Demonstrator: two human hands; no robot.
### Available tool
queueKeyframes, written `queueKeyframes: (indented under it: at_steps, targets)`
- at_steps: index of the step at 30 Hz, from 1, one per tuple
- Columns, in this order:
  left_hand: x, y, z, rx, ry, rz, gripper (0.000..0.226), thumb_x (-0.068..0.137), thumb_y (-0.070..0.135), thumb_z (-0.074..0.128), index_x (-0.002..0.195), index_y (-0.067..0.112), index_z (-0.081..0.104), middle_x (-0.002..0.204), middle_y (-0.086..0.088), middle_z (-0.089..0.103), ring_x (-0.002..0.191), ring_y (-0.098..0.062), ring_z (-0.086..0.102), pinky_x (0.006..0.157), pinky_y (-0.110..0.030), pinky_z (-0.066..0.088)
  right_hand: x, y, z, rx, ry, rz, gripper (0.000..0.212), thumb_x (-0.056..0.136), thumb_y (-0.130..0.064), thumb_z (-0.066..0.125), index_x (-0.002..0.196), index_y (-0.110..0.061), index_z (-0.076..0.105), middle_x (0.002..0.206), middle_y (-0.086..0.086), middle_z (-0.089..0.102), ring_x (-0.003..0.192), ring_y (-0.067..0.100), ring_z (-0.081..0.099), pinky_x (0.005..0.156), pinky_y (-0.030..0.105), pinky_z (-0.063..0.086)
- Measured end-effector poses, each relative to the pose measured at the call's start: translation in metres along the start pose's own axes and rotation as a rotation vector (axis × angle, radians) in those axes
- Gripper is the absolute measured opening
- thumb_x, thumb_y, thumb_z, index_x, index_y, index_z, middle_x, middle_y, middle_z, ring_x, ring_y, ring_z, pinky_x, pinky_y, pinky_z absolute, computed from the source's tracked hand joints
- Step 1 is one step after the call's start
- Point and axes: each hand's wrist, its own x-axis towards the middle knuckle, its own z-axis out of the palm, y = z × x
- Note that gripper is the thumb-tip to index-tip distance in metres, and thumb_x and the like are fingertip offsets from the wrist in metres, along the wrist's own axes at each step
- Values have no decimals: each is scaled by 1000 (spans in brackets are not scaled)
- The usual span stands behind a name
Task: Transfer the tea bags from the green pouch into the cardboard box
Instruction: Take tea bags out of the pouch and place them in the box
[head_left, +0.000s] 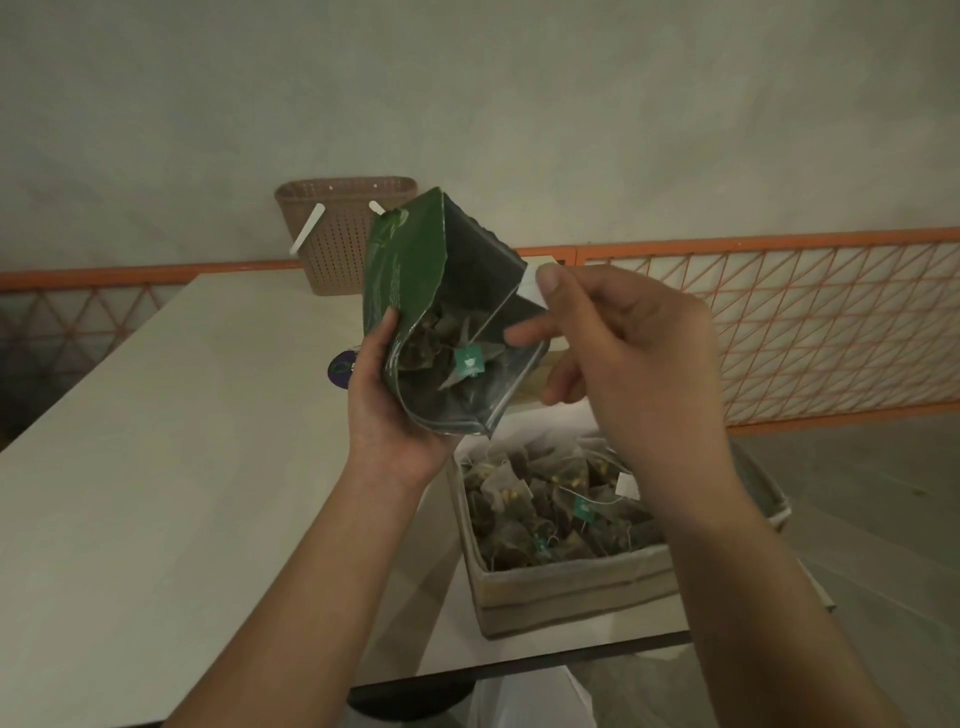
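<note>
- Cardboard box, at five o'clock, sits open under both hands, already full of tea bags.
- Left hand grips green pouch, mouth tilted toward viewer.
- Right hand pinches a white tag at the pouch rim, seemingly to lift a bag out.
- Woven basket at twelve o'clock.

Dim greenish light, soft faint shadows, slight blur, wide-angle bending at edges

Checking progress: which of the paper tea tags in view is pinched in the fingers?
The white tag at the green pouch's mouth, pinched by the right hand. The others lie loose in the pouch or cardboard box.
</note>
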Motion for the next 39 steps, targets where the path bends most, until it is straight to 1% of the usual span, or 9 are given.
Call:
queueKeyframes:
  at_steps: [4,14,19,22,28,32,34,37,39]
  targets:
    - [1,2,-1,-44,-41,-25,68,94,46,58,156,23,39,161,-9,38,148,-33,36,104,-48,48,2,-3,-8,96,61,-9,20,97,-23,56,103,-8,69,84,-4,76,43,14,61,45,21,50]
    - [-1,-1,7,-108,7,2,57,94,45,58,147,25,53,147,-12,56,135,-35,52,89,-48,57,-3,2,-29,190,256,-125,22,103,-21,43,104,-2,55,90,9,72,57,25,63,51,28,50]
    - [1,0,6,-104,26,-10,58,93,47,59,146,24,54,147,-14,56,136,-37,51,103,-52,51,-12,27,-39,-119,81,121,22,97,-24,54,84,-11,65,75,5,67,62,17,58,57,24,48]
    - [3,1,4,-102,34,-16,59,92,46,62,146,23,53,148,-13,54,137,-37,50,108,-53,46,-16,46,-40,-381,-60,213,10,89,-28,65,81,-22,65,85,-5,64,73,4,58,62,14,43]
    - [3,0,3,-80,33,-5,57,96,49,56,147,24,53,147,-12,56,136,-37,52,103,-51,51,-20,59,-31,-452,-342,342,28,91,-40,60,117,-34,62,111,-20,59,96,-6,54,69,10,41]
    - [4,0,2,-66,47,-2,61,93,49,59,147,23,52,149,-13,53,138,-37,49,109,-51,45,-22,56,-20,-306,-500,365,21,92,-41,58,105,-30,70,92,-15,73,87,-5,64,76,12,46]
    - [3,0,1,-41,62,23,62,91,49,60,146,22,54,148,-13,55,137,-37,50,106,-51,47,-24,52,-14,-243,-508,382,22,87,-47,62,94,-27,68,75,-6,73,70,0,67,69,15,50]
    - [3,-1,2,-14,72,53,65,88,49,62,147,22,53,149,-13,54,139,-35,49,105,-48,49,-25,48,-9,-268,-445,346,20,83,-50,66,84,-29,68,67,7,67,53,7,57,57,21,47]
    - [3,-1,1,-11,89,60,65,89,49,62,147,20,53,149,-12,54,140,-33,48,107,-45,48,-21,48,-6,-288,-322,304,26,82,-54,65,78,-29,65,58,3,58,50,6,50,53,24,43]
